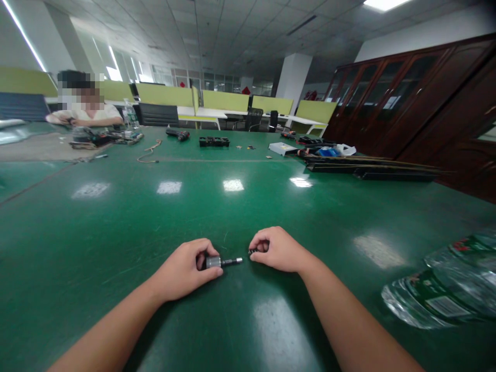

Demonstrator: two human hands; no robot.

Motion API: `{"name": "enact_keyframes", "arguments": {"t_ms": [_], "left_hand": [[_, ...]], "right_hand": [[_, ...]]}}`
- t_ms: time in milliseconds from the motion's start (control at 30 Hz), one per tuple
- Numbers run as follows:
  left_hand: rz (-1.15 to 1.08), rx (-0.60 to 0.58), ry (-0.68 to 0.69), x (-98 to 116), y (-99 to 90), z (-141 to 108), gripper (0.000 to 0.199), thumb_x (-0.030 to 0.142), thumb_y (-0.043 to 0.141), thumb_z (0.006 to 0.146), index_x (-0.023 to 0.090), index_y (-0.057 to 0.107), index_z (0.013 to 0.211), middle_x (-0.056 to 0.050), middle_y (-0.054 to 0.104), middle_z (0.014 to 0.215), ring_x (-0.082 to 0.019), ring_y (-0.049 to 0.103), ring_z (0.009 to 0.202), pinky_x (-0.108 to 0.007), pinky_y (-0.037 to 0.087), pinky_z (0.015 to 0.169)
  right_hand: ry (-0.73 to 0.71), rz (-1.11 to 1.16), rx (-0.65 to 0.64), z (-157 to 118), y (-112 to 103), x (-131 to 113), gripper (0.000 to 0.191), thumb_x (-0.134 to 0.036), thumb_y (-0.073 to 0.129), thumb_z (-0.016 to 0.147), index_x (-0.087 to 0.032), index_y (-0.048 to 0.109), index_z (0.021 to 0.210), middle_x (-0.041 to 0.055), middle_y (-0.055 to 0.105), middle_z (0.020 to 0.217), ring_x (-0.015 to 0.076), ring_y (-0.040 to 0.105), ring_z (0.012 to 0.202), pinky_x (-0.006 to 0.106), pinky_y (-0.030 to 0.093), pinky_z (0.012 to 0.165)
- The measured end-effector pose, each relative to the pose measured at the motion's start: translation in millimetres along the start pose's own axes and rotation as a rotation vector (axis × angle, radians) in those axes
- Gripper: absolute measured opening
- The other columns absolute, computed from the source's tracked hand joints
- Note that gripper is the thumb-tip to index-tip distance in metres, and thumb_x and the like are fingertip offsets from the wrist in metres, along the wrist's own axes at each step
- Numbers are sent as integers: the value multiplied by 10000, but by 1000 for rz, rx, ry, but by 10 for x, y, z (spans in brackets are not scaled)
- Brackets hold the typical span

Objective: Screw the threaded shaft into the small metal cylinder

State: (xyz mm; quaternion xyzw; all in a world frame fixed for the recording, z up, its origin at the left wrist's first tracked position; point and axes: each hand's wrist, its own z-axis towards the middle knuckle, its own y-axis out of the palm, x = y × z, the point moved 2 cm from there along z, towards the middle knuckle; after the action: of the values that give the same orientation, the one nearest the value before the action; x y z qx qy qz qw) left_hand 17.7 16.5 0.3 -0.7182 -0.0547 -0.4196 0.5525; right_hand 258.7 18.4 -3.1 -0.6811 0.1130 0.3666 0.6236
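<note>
My left hand is closed around a small silver-and-black cylinder with a thin shaft, which lies level just above or on the green table. The shaft ends in a bright metal tip and points right, toward my other hand. My right hand pinches a small dark ridged part between thumb and fingers; most of it is hidden. A short gap separates the metal tip from this dark part.
Large clear plastic bottles lie at the right. Across the green table are a black slotted part, a power drill, a grey box and long black rails. Another person sits at the far left.
</note>
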Motion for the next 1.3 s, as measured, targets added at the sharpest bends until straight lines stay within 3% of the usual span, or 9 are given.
{"name": "enact_keyframes", "arguments": {"t_ms": [233, 533, 733, 933, 1067, 1300], "left_hand": [[18, -1, -7, 20, -16, -12, 270, 421, 662, 780, 179, 634, 894, 22, 558, 698, -150, 518, 637, -239, 352, 573], [-18, 5, 4, 7, -15, -12, 252, 396, 680, 767, 177, 619, 876, 19, 574, 724, -147, 525, 641, -239, 368, 578], [-23, 0, -3, 17, -21, -16, 236, 377, 676, 771, 175, 629, 883, 26, 554, 698, -148, 516, 631, -239, 359, 571], [-30, 13, 18, 1, -16, -10, 227, 341, 688, 758, 173, 623, 896, 27, 549, 711, -140, 513, 634, -234, 362, 578], [-51, 23, 14, 0, -24, -11, 250, 327, 712, 731, 172, 613, 900, 17, 569, 754, -136, 514, 642, -231, 379, 584], [-56, -3, 39, 27, -35, -25, 225, 377, 612, 826, 171, 642, 912, 9, 573, 726, -135, 510, 648, -234, 386, 598]], "right_hand": [[-51, 6, -46, -13, 40, -36, 121, -226, 714, 682, -179, 747, 788, -1, 641, 676, 110, 552, 605, 226, 390, 562], [-164, -29, -12, -4, 97, -153, 92, -227, 720, 728, -190, 745, 809, 2, 650, 706, 116, 564, 649, 241, 407, 618], [-160, -14, -66, -10, 102, -196, 99, -265, 722, 750, -185, 749, 802, 7, 648, 705, 120, 570, 666, 244, 404, 624], [-215, 7, 11, 5, 234, -258, 271, -146, 716, 706, -202, 714, 971, -9, 658, 781, 122, 575, 722, 267, 421, 732], [-220, -6, 13, 15, 275, -273, 123, -162, 696, 740, -196, 714, 857, 7, 653, 796, 142, 578, 773, 267, 418, 721], [-252, -47, -11, -5, 252, -320, 135, -232, 684, 794, -214, 723, 922, 21, 686, 866, 167, 598, 860, 311, 405, 818]]}}
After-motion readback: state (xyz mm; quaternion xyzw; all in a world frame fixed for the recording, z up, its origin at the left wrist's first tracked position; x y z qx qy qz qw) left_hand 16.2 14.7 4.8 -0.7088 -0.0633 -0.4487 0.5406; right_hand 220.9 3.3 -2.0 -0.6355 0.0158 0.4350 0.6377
